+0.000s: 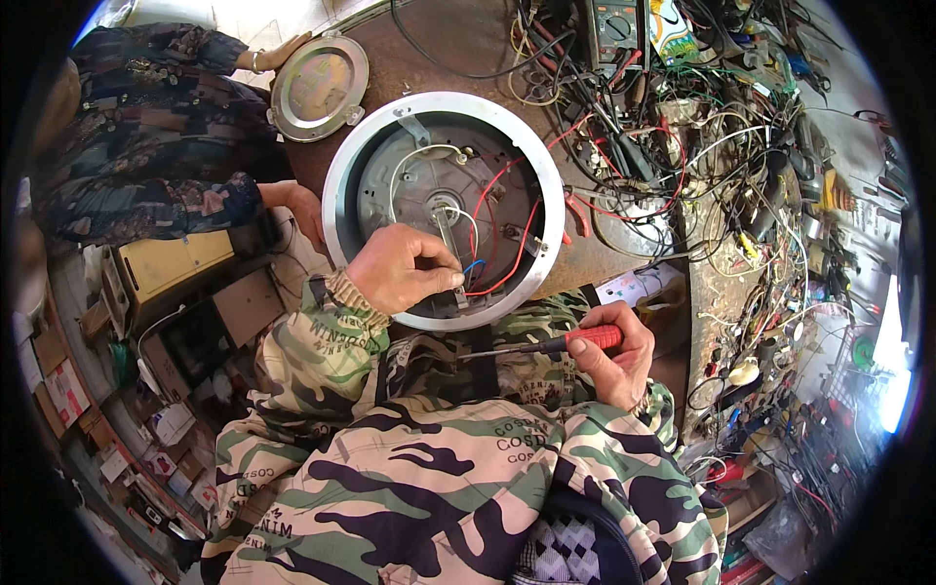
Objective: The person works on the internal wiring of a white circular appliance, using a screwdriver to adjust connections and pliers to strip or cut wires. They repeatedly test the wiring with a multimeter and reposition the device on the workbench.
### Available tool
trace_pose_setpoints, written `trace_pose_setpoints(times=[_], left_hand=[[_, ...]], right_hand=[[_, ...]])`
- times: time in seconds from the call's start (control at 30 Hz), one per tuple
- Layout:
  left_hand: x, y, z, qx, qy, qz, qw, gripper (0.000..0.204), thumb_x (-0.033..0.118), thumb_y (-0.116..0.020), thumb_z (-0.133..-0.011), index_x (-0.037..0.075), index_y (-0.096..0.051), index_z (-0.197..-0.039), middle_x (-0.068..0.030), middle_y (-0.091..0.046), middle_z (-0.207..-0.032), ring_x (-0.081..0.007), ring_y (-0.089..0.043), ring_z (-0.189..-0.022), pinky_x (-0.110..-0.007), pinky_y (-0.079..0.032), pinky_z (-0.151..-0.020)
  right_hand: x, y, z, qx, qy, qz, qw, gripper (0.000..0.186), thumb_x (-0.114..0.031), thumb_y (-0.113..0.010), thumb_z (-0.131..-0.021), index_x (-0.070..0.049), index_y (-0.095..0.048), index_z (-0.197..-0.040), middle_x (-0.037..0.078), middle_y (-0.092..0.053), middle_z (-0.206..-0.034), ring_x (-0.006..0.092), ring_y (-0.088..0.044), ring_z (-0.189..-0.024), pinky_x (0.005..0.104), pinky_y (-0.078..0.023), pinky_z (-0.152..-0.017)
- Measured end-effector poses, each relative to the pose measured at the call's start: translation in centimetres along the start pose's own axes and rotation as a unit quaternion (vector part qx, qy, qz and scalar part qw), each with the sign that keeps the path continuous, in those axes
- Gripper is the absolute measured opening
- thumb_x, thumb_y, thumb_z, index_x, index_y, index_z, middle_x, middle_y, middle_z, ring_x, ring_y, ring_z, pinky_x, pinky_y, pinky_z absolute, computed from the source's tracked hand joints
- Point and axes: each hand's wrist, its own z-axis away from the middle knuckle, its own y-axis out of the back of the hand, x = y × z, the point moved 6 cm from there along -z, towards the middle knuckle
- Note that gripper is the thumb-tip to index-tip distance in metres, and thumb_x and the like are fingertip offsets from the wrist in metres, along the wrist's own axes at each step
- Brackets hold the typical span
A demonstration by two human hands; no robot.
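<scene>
My left hand (405, 270) reaches over the near rim of a round metal appliance housing (343, 146), which looks like an upturned rice cooker. Its thumb and forefinger are pinched together beside a narrow metal strip (447, 232) and a blue wire (475, 264); the fingertips hide what they grip. Red wires (502, 175) and a white wire (394, 185) loop inside the housing. In my right hand (624, 366) is a screwdriver (597, 337) with a red and black handle. Its shaft points left, above my lap and outside the housing.
Another person's hand (304, 210) is against the housing's left side; their other hand (283, 51) is by a round metal cover (348, 73). Red-handled pliers (579, 216) lie right of the housing. A multimeter (616, 34) and tangled cables (643, 146) crowd the bench's right side.
</scene>
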Motion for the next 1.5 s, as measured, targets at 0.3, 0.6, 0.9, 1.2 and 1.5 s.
trace_pose_setpoints(times=[0.3,0.6,0.9,1.2,1.5], left_hand=[[-0.2,-0.3,-0.3,-0.039,0.021,0.051,0.998,0.015,0.013,-0.073,-0.086,-0.001,-0.073,-0.091,-0.0044,-0.069,-0.069,-0.0078,-0.062,-0.061,-0.026,-0.049,-0.059],[-0.1,-0.8,-1.3,-0.114,0.055,0.079,0.989,0.013,0.006,-0.07,-0.087,-0.004,-0.068,-0.094,-0.0036,-0.067,-0.071,-0.0063,-0.061,-0.062,-0.022,-0.047,-0.057],[-0.3,-0.3,-1.2,-0.117,0.054,0.117,0.985,0.02,0.017,-0.069,-0.094,-0.003,-0.068,-0.097,-0.0054,-0.069,-0.077,-0.0107,-0.064,-0.063,-0.024,-0.051,-0.059],[-0.3,-0.3,-1.2,-0.081,0.01,0.096,0.992,0.022,0.016,-0.072,-0.093,-0.005,-0.073,-0.098,-0.0042,-0.067,-0.073,-0.008,-0.061,-0.062,-0.024,-0.047,-0.054],[-0.9,-0.1,-1.6,-0.012,-0.052,-0.028,0.998,0.024,0.025,-0.076,-0.082,0.003,-0.076,-0.094,-0.0118,-0.072,-0.077,-0.0172,-0.069,-0.069,-0.032,-0.053,-0.067]], right_hand=[[-5.9,-1.4,0.7,-0.036,0.184,0.176,0.966,0.031,-0.018,-0.083,-0.081,-0.002,-0.063,-0.097,0.008,-0.068,-0.071,0.015,-0.063,-0.06,0.0283,-0.05,-0.058],[-6.0,-2.2,0.6,-0.063,0.188,0.196,0.96,0.031,-0.016,-0.083,-0.081,-0.001,-0.062,-0.098,0.01,-0.068,-0.074,0.0163,-0.063,-0.061,0.0291,-0.05,-0.059],[-7.0,-2.5,1.6,-0.031,0.248,0.228,0.941,0.031,-0.013,-0.084,-0.079,-0.001,-0.062,-0.097,0.011,-0.067,-0.073,0.0193,-0.063,-0.058,0.0312,-0.049,-0.054],[-8.3,-3.4,2.8,0.038,0.37,0.265,0.89,0.032,-0.009,-0.085,-0.072,-0.002,-0.059,-0.089,0.011,-0.064,-0.07,0.0254,-0.06,-0.053,0.0331,-0.047,-0.049],[-9.3,-5.9,2.5,0.05,0.413,0.313,0.854,0.031,-0.003,-0.083,-0.07,-0.002,-0.059,-0.088,0.01,-0.064,-0.071,0.0263,-0.062,-0.056,0.0347,-0.048,-0.049]])
